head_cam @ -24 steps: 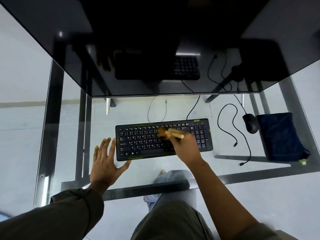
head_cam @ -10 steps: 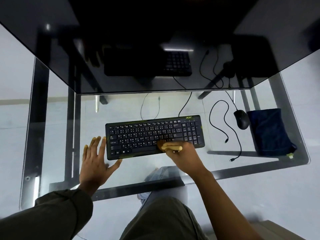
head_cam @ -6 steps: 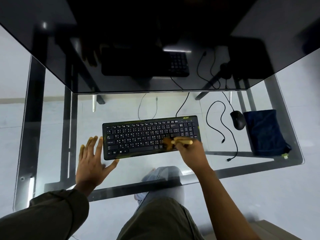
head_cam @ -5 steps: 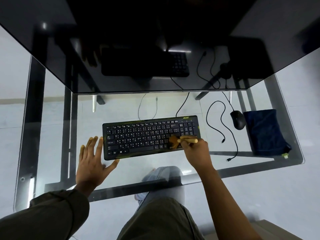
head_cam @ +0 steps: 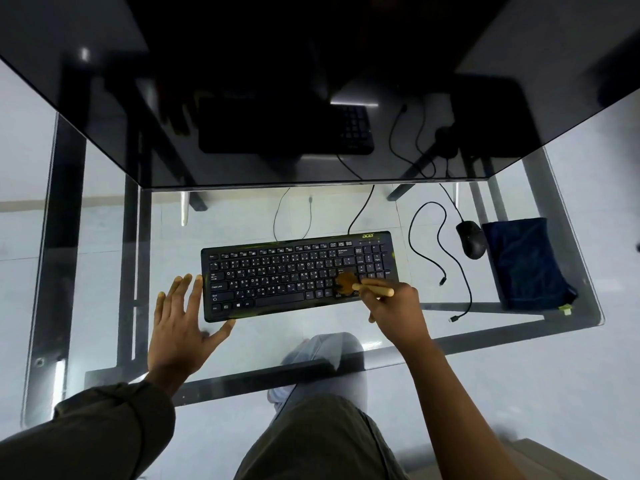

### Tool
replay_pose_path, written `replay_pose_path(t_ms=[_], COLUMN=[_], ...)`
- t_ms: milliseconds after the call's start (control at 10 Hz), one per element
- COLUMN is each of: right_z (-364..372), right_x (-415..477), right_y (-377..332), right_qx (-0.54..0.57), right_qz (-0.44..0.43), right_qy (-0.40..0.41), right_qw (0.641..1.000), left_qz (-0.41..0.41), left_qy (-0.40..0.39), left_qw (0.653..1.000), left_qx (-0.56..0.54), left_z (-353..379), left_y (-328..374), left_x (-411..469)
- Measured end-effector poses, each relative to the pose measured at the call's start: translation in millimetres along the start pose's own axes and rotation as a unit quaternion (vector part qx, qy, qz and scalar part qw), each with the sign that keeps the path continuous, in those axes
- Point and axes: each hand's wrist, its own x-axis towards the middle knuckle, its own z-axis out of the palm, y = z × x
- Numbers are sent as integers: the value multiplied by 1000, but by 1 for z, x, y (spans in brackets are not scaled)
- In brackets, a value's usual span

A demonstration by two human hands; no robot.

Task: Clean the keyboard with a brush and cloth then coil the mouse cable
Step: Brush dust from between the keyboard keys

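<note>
The work is in its first stage, brushing. The right hand is closed around the wooden handle of the brush, whose bristles press on the keys at the right end of the keyboard, just left of the number pad. The left hand lies open and flat on the glass desk, fingers spread, its fingertips and thumb against the keyboard's left corner, seemingly steadying it.

By my judgement, everything after the brushing is still to do. The dark blue cloth lies folded well to the right of the keyboard, untouched, so the wiping has not begun. The mouse sits between the keyboard and the cloth, touching or almost touching the cloth's edge, and its cable wanders in loose loops to the right of the keyboard, not coiled.

How much of the keyboard is already brushed cannot be read; no dust or crumbs show at this size. The bristles are blurred, so their exact spread is unclear. The dark panel behind the keyboard shows only reflections. Two thin cables run back from the keyboard under that panel, and where they end is hidden.
</note>
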Motion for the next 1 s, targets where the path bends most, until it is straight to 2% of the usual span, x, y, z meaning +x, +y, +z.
replay_pose_path(t_ms=[100, 200, 300, 400, 500, 700, 800, 900, 1000], right_z=[3, 3, 3, 4, 5, 9, 13, 13, 14], right_x=[2, 7, 6, 8, 11, 15, 20, 25, 28], right_y=[7, 12, 6, 1, 1, -5, -8, -9, -10], right_qx=[-86, -114, -71, -78, -86, -49, -68, -76, -74], right_qz=[4, 48, 38, 38, 34, -9, -12, 1, -27], right_qy=[15, 33, -15, 7, -5, 25, 2, 38, -9], right_qw=[996, 992, 997, 996, 996, 998, 998, 996, 997], left_qz=[0, -4, -4, -3, -4, -3, -1, -2, -2], left_qy=[-2, -10, -13, -14, -10, -11, -10, -14, -13], left_qw=[1000, 1000, 1000, 1000, 1000, 1000, 1000, 1000, 1000], left_qx=[0, 5, 7, 2, 0, 3, 3, 3, 1], left_z=[0, 0, 0, 0, 0, -1, -1, -1, -1], left_y=[0, 0, -1, 0, -1, 0, 0, 0, 0], left_x=[0, 0, 0, 0, -1, 0, 0, 0, 0])
